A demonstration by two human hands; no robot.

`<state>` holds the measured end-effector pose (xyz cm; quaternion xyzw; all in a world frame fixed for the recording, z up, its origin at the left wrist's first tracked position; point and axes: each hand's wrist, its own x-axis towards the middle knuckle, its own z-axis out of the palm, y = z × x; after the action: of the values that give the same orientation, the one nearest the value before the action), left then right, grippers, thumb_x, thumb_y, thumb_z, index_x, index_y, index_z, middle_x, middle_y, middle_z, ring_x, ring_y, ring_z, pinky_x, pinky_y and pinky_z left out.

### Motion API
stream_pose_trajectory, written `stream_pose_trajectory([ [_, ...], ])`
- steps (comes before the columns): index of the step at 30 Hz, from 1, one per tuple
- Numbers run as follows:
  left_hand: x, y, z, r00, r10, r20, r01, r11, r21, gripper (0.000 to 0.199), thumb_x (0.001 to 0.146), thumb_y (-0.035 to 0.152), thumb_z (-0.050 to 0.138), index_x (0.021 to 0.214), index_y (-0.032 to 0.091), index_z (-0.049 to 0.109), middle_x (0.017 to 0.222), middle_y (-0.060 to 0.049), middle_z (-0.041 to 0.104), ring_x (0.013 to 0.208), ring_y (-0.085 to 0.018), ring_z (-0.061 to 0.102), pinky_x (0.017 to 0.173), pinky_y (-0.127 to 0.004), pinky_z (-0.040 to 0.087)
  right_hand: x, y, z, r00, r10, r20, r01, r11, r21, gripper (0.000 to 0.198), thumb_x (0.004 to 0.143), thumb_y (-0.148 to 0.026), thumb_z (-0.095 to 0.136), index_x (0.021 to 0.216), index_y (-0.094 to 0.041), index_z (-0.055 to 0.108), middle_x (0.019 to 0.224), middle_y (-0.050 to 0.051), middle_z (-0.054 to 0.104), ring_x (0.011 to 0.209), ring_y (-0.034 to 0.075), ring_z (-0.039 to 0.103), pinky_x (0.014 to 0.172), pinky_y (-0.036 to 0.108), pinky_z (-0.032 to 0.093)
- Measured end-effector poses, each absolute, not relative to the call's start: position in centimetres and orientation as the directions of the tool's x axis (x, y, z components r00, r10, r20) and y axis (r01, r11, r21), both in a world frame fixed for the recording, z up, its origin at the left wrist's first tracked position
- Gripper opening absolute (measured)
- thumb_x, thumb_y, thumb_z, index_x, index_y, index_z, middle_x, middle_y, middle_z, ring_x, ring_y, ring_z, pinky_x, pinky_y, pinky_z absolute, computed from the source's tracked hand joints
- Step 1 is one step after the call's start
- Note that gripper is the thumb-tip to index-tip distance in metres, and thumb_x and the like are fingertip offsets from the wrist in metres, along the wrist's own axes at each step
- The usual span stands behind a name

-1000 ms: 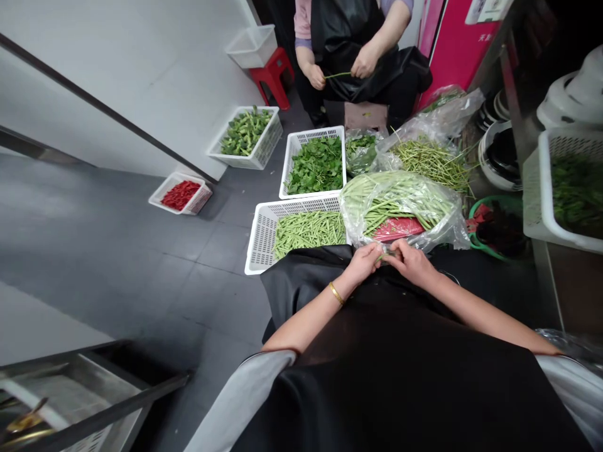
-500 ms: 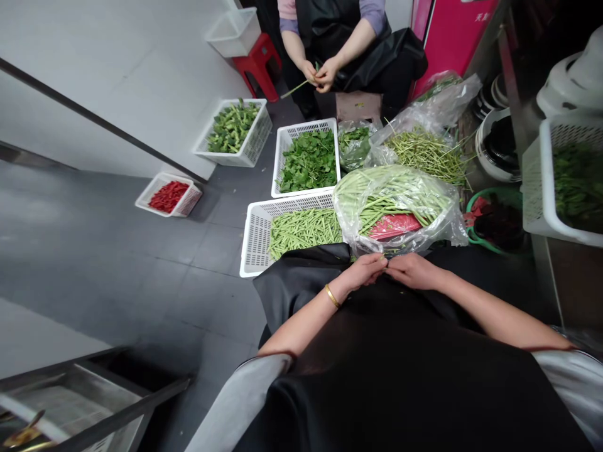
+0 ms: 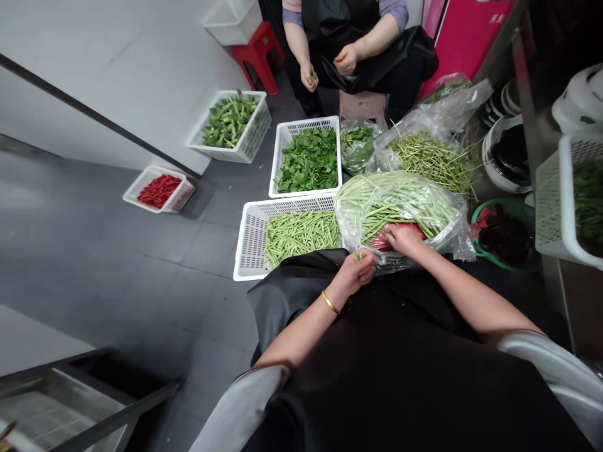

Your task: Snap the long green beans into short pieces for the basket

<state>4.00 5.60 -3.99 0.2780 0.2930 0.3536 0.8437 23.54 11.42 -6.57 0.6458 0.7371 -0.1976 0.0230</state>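
My left hand point(image 3: 358, 271) is closed around green bean pieces point(image 3: 358, 255), whose tips poke out above the fingers over my black apron. My right hand point(image 3: 406, 240) is over the red plastic point(image 3: 382, 238) at the near edge of the clear plastic bag, its fingers bunched together; anything between them is hidden. Long green beans point(image 3: 400, 194) fill the clear bag point(image 3: 456, 235) just beyond both hands. Left of the bag, a white basket point(image 3: 249, 248) holds short cut green bean pieces point(image 3: 301, 233).
A white basket point(image 3: 279, 157) of leafy greens stands beyond the beans. Further left are baskets of green stems point(image 3: 257, 129) and red peppers point(image 3: 136, 199). A co-worker point(image 3: 346, 37) sits opposite. Stalks point(image 3: 433, 157), a green tub point(image 3: 513, 267) and a white crate point(image 3: 568, 207) are rightward.
My hands have moved apart: the right went forward to the red plastic, the left stays near my lap with bean pieces now showing. The co-worker's hands have separated too.
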Motion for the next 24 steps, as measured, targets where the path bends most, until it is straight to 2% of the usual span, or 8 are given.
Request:
stream_pose_trajectory([
  [4, 4.1, 5.6, -4.3, 0.594, 0.683, -0.424, -0.261, 0.663, 0.702, 0.041, 0.072, 0.051, 0.071, 0.078, 0.012, 0.061, 0.048, 0.006, 0.039, 0.037, -0.004, 0.031, 0.035, -0.017, 0.016, 20.8, 16.3, -6.7, -0.107, 0.956, -0.272, 0.989, 0.073, -0.13, 0.036, 0.096, -0.024, 0.037, 0.112, -0.002, 0.06, 0.108, 0.025, 0.067, 0.097, 0.029, 0.065, 0.081, 0.034, 0.046],
  [8, 3.8, 5.5, -4.5, 0.569, 0.646, -0.509, -0.229, 0.719, 0.657, 0.04, 0.069, 0.046, 0.075, 0.08, 0.009, 0.064, 0.045, 0.011, 0.027, 0.035, -0.001, 0.019, 0.035, -0.017, 0.008, 20.5, 14.4, -4.9, -0.122, 0.971, -0.204, 0.983, 0.089, -0.163, 0.033, 0.096, -0.021, 0.036, 0.108, -0.004, 0.061, 0.107, 0.023, 0.067, 0.095, 0.027, 0.065, 0.082, 0.033, 0.046],
  [10, 4.0, 5.4, -4.8, 0.595, 0.614, -0.519, -0.223, 0.746, 0.627, 0.044, 0.071, 0.048, 0.073, 0.086, 0.008, 0.065, 0.046, 0.009, 0.034, 0.034, -0.001, 0.018, 0.035, -0.017, 0.007, 21.2, 10.8, -3.5, -0.154, 0.987, -0.05, 0.939, 0.13, -0.317, 0.03, 0.096, -0.027, 0.039, 0.102, -0.01, 0.062, 0.102, 0.018, 0.068, 0.091, 0.024, 0.065, 0.08, 0.032, 0.047],
  [12, 4.5, 5.2, -4.9, 0.635, 0.571, -0.52, -0.214, 0.777, 0.593, 0.049, 0.075, 0.054, 0.067, 0.088, 0.007, 0.066, 0.05, 0.005, 0.044, 0.034, 0.0, 0.018, 0.035, -0.017, 0.007, 21.6, 6.1, -2.3, -0.158, 0.98, 0.123, 0.78, 0.2, -0.593, 0.026, 0.094, -0.033, 0.044, 0.092, -0.016, 0.064, 0.086, 0.01, 0.07, 0.077, 0.02, 0.065, 0.074, 0.03, 0.049],
  [14, 5.3, 4.9, -4.9, 0.662, 0.562, -0.496, -0.244, 0.788, 0.566, 0.05, 0.077, 0.056, 0.064, 0.088, 0.007, 0.066, 0.053, 0.002, 0.051, 0.033, 0.0, 0.018, 0.035, -0.017, 0.008, 21.7, 1.5, -1.6, -0.102, 0.987, 0.124, 0.561, 0.16, -0.812, 0.024, 0.093, -0.04, 0.05, 0.093, -0.021, 0.064, 0.075, 0.004, 0.07, 0.065, 0.017, 0.064, 0.064, 0.029, 0.05],
  [17, 6.3, 4.3, -4.1, 0.605, 0.676, -0.422, -0.385, 0.712, 0.588, 0.043, 0.072, 0.048, 0.072, 0.087, 0.009, 0.065, 0.061, 0.0, 0.059, 0.035, 0.001, 0.02, 0.035, -0.017, 0.012, 21.7, -3.0, -1.4, -0.084, 0.994, 0.064, 0.328, 0.088, -0.941, 0.022, 0.09, -0.042, 0.054, 0.095, -0.022, 0.063, 0.077, 0.004, 0.072, 0.065, 0.019, 0.067, 0.062, 0.03, 0.052],
  [21, 6.5, 3.4, -2.6, 0.412, 0.832, -0.371, -0.427, 0.536, 0.728, 0.04, 0.069, 0.045, 0.076, 0.084, 0.01, 0.064, 0.071, -0.003, 0.066, 0.035, 0.001, 0.024, 0.035, -0.017, 0.014, 22.8, -3.4, -0.9, -0.046, 0.984, 0.173, 0.539, 0.171, -0.825, 0.019, 0.089, -0.036, 0.053, 0.084, -0.02, 0.062, 0.076, 0.006, 0.07, 0.065, 0.018, 0.065, 0.064, 0.03, 0.05],
  [24, 5.8, 2.8, -1.9, 0.288, 0.903, -0.319, -0.315, 0.404, 0.859, 0.046, 0.07, 0.051, 0.073, 0.086, 0.009, 0.066, 0.069, -0.004, 0.066, 0.035, 0.0, 0.027, 0.035, -0.018, 0.016, 23.3, -2.0, -0.1, -0.221, 0.967, 0.13, 0.737, 0.253, -0.627, 0.015, 0.085, -0.028, 0.053, 0.076, -0.019, 0.061, 0.07, 0.005, 0.066, 0.06, 0.017, 0.06, 0.061, 0.027, 0.045],
])
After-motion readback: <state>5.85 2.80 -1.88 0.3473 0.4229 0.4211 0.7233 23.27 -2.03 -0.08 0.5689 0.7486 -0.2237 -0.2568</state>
